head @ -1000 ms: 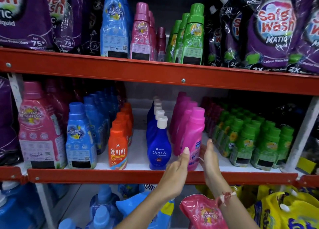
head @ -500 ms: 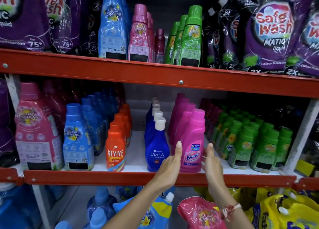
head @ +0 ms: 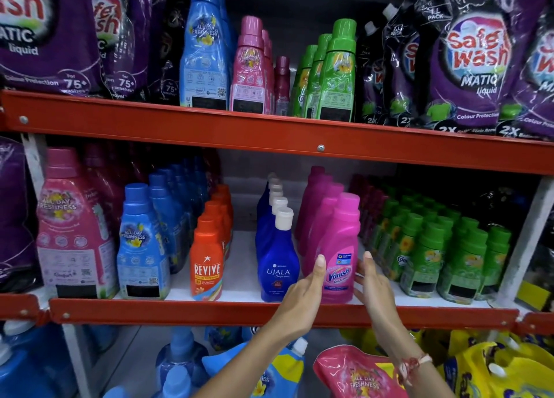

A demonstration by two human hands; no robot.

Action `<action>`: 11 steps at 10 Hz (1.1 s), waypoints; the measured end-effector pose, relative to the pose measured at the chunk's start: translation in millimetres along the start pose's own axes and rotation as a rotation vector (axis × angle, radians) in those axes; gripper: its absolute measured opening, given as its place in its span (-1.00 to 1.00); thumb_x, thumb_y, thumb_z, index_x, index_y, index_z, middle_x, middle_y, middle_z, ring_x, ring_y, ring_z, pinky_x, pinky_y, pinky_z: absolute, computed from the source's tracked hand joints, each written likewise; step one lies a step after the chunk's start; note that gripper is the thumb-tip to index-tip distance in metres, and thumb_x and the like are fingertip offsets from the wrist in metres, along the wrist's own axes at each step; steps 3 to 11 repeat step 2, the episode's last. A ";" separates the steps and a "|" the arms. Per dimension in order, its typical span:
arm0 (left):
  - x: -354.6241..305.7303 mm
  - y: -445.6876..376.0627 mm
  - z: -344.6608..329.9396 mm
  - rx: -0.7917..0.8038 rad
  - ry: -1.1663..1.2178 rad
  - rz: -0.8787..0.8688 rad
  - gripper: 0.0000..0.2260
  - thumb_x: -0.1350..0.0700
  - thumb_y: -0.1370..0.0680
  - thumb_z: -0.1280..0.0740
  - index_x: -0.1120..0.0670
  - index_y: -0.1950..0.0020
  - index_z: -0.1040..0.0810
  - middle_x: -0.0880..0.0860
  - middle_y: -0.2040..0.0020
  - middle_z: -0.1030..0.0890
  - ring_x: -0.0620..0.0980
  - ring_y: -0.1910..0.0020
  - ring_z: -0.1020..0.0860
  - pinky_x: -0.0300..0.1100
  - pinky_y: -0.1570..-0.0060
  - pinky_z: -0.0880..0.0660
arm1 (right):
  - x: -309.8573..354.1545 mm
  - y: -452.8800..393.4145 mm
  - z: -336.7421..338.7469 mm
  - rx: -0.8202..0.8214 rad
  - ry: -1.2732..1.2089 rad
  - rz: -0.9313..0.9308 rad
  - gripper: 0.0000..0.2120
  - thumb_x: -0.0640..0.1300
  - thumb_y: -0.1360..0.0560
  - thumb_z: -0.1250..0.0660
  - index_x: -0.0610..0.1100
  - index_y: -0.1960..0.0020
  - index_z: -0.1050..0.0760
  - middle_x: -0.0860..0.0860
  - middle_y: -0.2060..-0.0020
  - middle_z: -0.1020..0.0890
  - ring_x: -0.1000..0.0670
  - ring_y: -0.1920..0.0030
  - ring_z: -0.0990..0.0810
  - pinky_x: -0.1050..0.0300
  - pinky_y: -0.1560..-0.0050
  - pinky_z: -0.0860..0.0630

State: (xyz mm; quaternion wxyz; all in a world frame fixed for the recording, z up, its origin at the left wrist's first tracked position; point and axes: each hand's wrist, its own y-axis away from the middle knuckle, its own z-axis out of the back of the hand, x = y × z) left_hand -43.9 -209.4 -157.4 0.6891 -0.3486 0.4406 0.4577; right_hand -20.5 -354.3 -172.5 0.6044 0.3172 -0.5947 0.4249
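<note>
Straight-fingered, left hand (head: 301, 295) and right hand (head: 371, 289) bracket the pink plastic Vanish bottle (head: 341, 241), seemingly squaring it; next, probably a gentle nudge into line.

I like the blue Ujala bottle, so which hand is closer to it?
Left. The left hand is just right of the Ujala bottle, between it and the pink Vanish bottle; the right hand is on the Vanish bottle's far side.

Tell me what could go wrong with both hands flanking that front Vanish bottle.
The Vanish bottle stands near the shelf's red front edge; a forward pull could tip it off. The left hand lies close beside the Ujala bottle and might knock it over. The right hand could nudge the green bottles beside it.
</note>
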 end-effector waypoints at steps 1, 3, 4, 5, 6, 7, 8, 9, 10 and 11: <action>6.4 -2.1 2.7 -0.082 -0.023 -0.143 -0.26 -0.43 -0.47 0.08 0.01 -0.44 -0.35 0.04 -0.39 -0.48 -0.08 -0.38 -0.38 -0.18 -0.38 -0.26 | 3.9 2.1 2.9 0.010 0.032 0.071 -0.67 0.26 -0.58 -0.08 0.11 0.03 -0.52 -0.10 -0.11 -0.63 -0.16 -0.22 -0.58 -0.26 -0.31 -0.46; 4.5 -1.0 17.4 -0.318 -0.113 -0.342 -0.42 -0.32 -0.53 -0.03 0.02 -0.36 -0.45 -0.03 -0.31 -0.54 -0.21 -0.27 -0.46 -0.24 -0.31 -0.36 | 22.1 1.0 15.4 -0.132 -0.024 0.248 -0.87 0.01 -0.61 -0.21 0.06 -0.06 -0.53 -0.05 -0.08 -0.64 -0.11 -0.19 -0.61 -0.08 -0.24 -0.56; 4.5 -1.0 17.4 -0.318 -0.113 -0.342 -0.42 -0.32 -0.53 -0.03 0.02 -0.36 -0.45 -0.03 -0.31 -0.54 -0.21 -0.27 -0.46 -0.24 -0.31 -0.36 | 22.1 1.0 15.4 -0.132 -0.024 0.248 -0.87 0.01 -0.61 -0.21 0.06 -0.06 -0.53 -0.05 -0.08 -0.64 -0.11 -0.19 -0.61 -0.08 -0.24 -0.56; 4.5 -1.0 17.4 -0.318 -0.113 -0.342 -0.42 -0.32 -0.53 -0.03 0.02 -0.36 -0.45 -0.03 -0.31 -0.54 -0.21 -0.27 -0.46 -0.24 -0.31 -0.36 | 22.1 1.0 15.4 -0.132 -0.024 0.248 -0.87 0.01 -0.61 -0.21 0.06 -0.06 -0.53 -0.05 -0.08 -0.64 -0.11 -0.19 -0.61 -0.08 -0.24 -0.56; 4.5 -1.0 17.4 -0.318 -0.113 -0.342 -0.42 -0.32 -0.53 -0.03 0.02 -0.36 -0.45 -0.03 -0.31 -0.54 -0.21 -0.27 -0.46 -0.24 -0.31 -0.36 | 22.1 1.0 15.4 -0.132 -0.024 0.248 -0.87 0.01 -0.61 -0.21 0.06 -0.06 -0.53 -0.05 -0.08 -0.64 -0.11 -0.19 -0.61 -0.08 -0.24 -0.56; 4.5 -1.0 17.4 -0.318 -0.113 -0.342 -0.42 -0.32 -0.53 -0.03 0.02 -0.36 -0.45 -0.03 -0.31 -0.54 -0.21 -0.27 -0.46 -0.24 -0.31 -0.36 | 22.1 1.0 15.4 -0.132 -0.024 0.248 -0.87 0.01 -0.61 -0.21 0.06 -0.06 -0.53 -0.05 -0.08 -0.64 -0.11 -0.19 -0.61 -0.08 -0.24 -0.56; 4.5 -1.0 17.4 -0.318 -0.113 -0.342 -0.42 -0.32 -0.53 -0.03 0.02 -0.36 -0.45 -0.03 -0.31 -0.54 -0.21 -0.27 -0.46 -0.24 -0.31 -0.36 | 22.1 1.0 15.4 -0.132 -0.024 0.248 -0.87 0.01 -0.61 -0.21 0.06 -0.06 -0.53 -0.05 -0.08 -0.64 -0.11 -0.19 -0.61 -0.08 -0.24 -0.56; 4.5 -1.0 17.4 -0.318 -0.113 -0.342 -0.42 -0.32 -0.53 -0.03 0.02 -0.36 -0.45 -0.03 -0.31 -0.54 -0.21 -0.27 -0.46 -0.24 -0.31 -0.36 | 22.1 1.0 15.4 -0.132 -0.024 0.248 -0.87 0.01 -0.61 -0.21 0.06 -0.06 -0.53 -0.05 -0.08 -0.64 -0.11 -0.19 -0.61 -0.08 -0.24 -0.56; 4.5 -1.0 17.4 -0.318 -0.113 -0.342 -0.42 -0.32 -0.53 -0.03 0.02 -0.36 -0.45 -0.03 -0.31 -0.54 -0.21 -0.27 -0.46 -0.24 -0.31 -0.36 | 22.1 1.0 15.4 -0.132 -0.024 0.248 -0.87 0.01 -0.61 -0.21 0.06 -0.06 -0.53 -0.05 -0.08 -0.64 -0.11 -0.19 -0.61 -0.08 -0.24 -0.56; 4.5 -1.0 17.4 -0.318 -0.113 -0.342 -0.42 -0.32 -0.53 -0.03 0.02 -0.36 -0.45 -0.03 -0.31 -0.54 -0.21 -0.27 -0.46 -0.24 -0.31 -0.36 | 22.1 1.0 15.4 -0.132 -0.024 0.248 -0.87 0.01 -0.61 -0.21 0.06 -0.06 -0.53 -0.05 -0.08 -0.64 -0.11 -0.19 -0.61 -0.08 -0.24 -0.56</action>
